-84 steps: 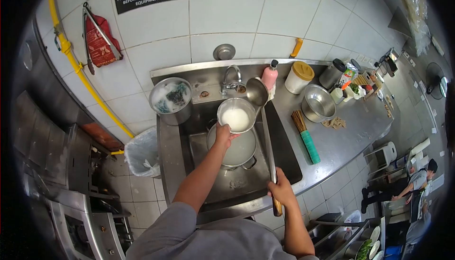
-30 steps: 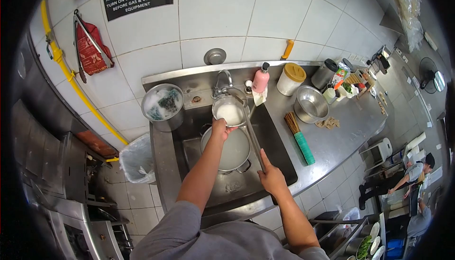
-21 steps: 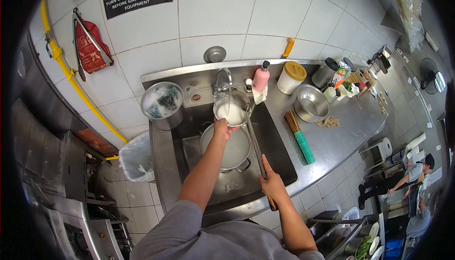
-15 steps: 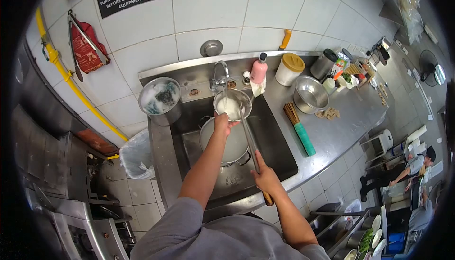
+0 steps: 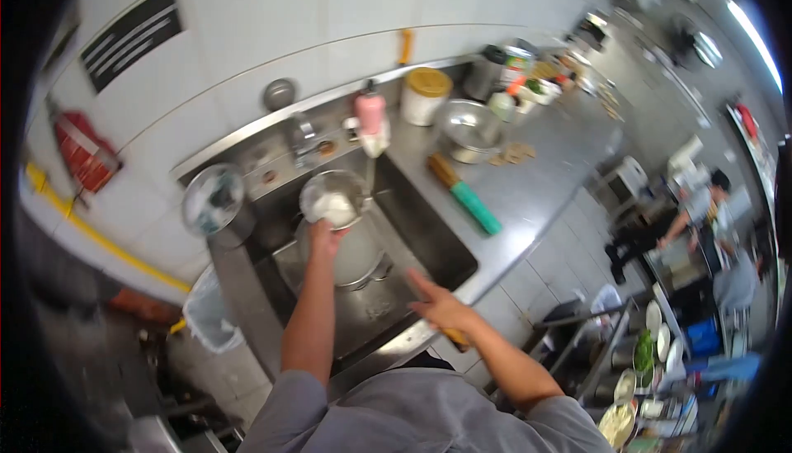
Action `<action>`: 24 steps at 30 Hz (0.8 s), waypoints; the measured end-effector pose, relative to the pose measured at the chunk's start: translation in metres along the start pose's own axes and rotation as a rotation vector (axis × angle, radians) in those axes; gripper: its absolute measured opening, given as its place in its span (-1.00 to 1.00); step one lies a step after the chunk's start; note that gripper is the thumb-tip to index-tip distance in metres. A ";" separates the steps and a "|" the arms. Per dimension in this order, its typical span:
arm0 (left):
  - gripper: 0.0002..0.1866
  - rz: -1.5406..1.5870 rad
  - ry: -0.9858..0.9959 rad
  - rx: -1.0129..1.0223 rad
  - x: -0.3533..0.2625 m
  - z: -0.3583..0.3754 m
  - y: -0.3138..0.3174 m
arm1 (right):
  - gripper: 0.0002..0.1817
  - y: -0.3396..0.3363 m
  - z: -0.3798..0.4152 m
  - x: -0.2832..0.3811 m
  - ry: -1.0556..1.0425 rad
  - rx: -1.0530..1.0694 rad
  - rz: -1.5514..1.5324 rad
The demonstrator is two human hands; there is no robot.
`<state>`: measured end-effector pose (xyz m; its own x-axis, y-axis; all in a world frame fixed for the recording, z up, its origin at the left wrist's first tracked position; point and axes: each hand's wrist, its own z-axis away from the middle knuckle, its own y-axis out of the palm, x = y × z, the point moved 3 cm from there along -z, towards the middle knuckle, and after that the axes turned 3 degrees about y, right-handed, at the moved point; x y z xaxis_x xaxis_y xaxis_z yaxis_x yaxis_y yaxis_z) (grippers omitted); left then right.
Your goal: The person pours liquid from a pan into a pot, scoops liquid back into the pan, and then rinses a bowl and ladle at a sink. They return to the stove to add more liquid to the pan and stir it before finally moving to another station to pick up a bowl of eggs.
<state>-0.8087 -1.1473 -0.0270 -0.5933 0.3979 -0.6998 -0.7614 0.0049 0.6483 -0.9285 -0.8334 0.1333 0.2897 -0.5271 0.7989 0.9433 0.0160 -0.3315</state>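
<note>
My left hand [image 5: 328,237] grips the near side of a round metal bowl [image 5: 356,182], which holds a white mass. The bowl is above a larger pot [image 5: 357,257] of cloudy liquid in the sink [image 5: 437,234]. At the sink's front edge, my right hand [image 5: 443,308] is closed round a long-handled tool [image 5: 455,338], index finger stretched along it. Only its wooden end shows clearly, below the palm; blur hides the rest of the shaft. Behind the bowl stands the faucet [image 5: 304,133].
A metal pot with scrubbers [image 5: 216,197] stands left of the sink. Rightward are a pink soap bottle [image 5: 370,110], a yellow-lidded tub [image 5: 426,98], a steel bowl [image 5: 469,129] and a green-handled stick brush [image 5: 473,205]. Two people [image 5: 697,214] are at the far right.
The view has swung right and blurred. The bowl in my left hand has shifted out from under the faucet, toward me. My right hand stays at the tool's wooden end.
</note>
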 end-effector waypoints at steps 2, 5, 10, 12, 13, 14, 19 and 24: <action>-0.34 0.070 0.049 0.028 0.015 -0.008 0.003 | -0.11 0.025 -0.023 -0.014 -0.253 -0.157 0.130; -0.56 -0.056 -0.066 -0.087 0.036 -0.039 -0.013 | -0.04 0.042 -0.020 0.002 -0.064 -0.022 0.129; -0.66 -0.137 -0.026 -0.129 0.019 -0.030 0.000 | 0.02 0.025 -0.010 -0.017 -0.128 -0.063 0.321; -0.67 -0.170 -0.110 -0.170 0.019 -0.053 -0.028 | 0.04 -0.001 0.007 -0.011 -0.083 0.049 0.434; -0.64 -0.117 -0.198 -0.080 0.020 -0.063 -0.040 | 0.06 -0.012 0.009 -0.015 -0.080 0.083 0.461; -0.60 -0.067 -0.284 0.008 0.019 -0.065 -0.045 | 0.06 -0.027 0.015 -0.017 -0.047 0.054 0.445; -0.48 -0.013 -0.219 0.085 0.010 -0.068 -0.037 | -0.02 -0.031 0.022 -0.004 -0.101 0.074 0.144; -0.55 0.005 -0.109 -0.072 0.028 -0.079 -0.011 | -0.02 0.021 -0.022 0.009 -0.115 -0.053 0.076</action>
<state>-0.8374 -1.2089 -0.0771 -0.5683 0.4951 -0.6572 -0.7774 -0.0614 0.6259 -0.9092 -0.8571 0.1225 0.3791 -0.4255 0.8217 0.9091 0.0054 -0.4166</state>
